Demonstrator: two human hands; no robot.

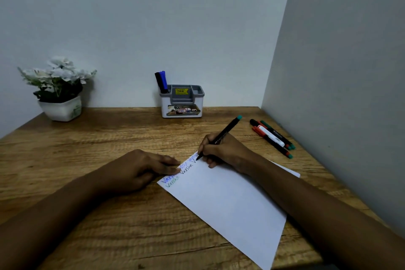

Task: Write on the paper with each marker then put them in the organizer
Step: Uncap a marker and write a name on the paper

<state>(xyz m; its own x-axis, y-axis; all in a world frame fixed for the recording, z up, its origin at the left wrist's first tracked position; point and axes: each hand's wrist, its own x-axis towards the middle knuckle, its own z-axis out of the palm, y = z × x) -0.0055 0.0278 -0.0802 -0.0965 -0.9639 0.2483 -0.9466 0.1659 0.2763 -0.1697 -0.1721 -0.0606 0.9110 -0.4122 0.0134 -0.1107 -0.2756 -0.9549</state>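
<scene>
White paper (228, 199) lay skewed toward the bench's (98, 215) front right corner, with words in several colours along its far edge. Right hand (221, 151) fingers pinched a black marker (222, 135), tip on the sheet, apparently mid-word. Left hand (140, 169) lay flat with relaxed fingers, pinning the sheet's corner. Two markers (161, 82) stood in the organizer (182, 103) at mid back edge. Loose markers (271, 136), three or four, lay by the right edge, so probably half the job remained. Nothing stood between paper and organizer. The wall crowded the right edge; the flower pot (60, 107) sat in the back left corner, well apart.
</scene>
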